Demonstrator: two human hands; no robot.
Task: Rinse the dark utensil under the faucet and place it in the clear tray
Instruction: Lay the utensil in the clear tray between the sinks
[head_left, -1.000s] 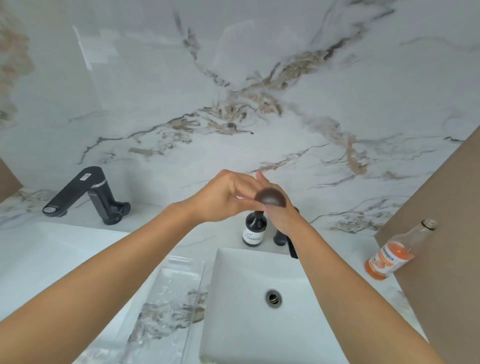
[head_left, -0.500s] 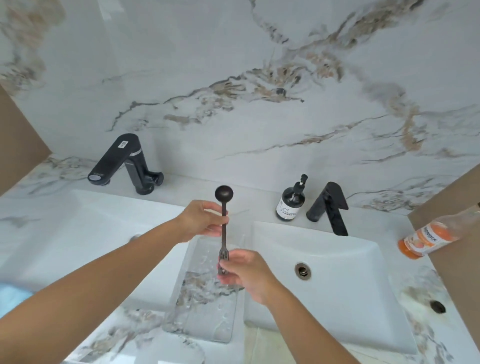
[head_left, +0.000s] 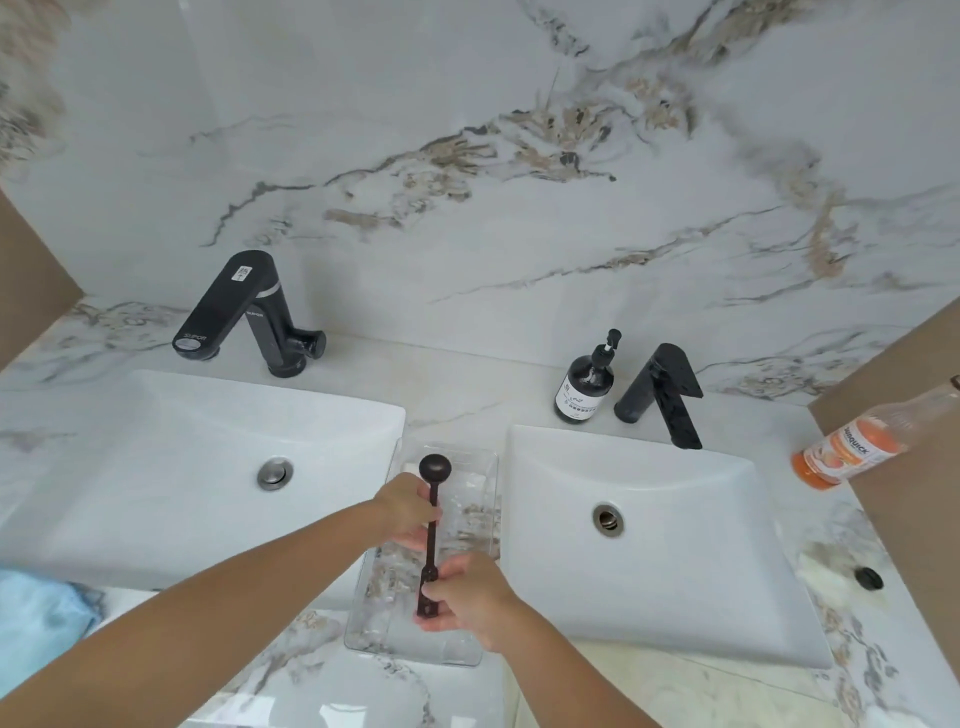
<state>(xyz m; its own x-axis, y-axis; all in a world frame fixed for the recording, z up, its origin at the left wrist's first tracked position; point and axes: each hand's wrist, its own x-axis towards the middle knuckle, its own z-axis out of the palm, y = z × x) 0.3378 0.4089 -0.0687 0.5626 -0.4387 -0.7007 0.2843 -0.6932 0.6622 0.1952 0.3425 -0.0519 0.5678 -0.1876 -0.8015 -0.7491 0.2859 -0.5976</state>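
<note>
Over the clear tray (head_left: 483, 467), both hands hold the dark utensil (head_left: 432, 525).

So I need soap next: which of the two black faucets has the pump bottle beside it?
The right faucet, behind the right basin; the soap bottle stands just left of it. The left faucet stands alone.

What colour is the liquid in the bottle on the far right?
Orange, in the bottle, seen in the head view.

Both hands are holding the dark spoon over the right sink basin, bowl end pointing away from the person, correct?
Not quite. In the head view the left hand and right hand hold the dark spoon over the clear tray, which sits between the two sinks, not over the right sink basin. The bowl end does point away.
</note>
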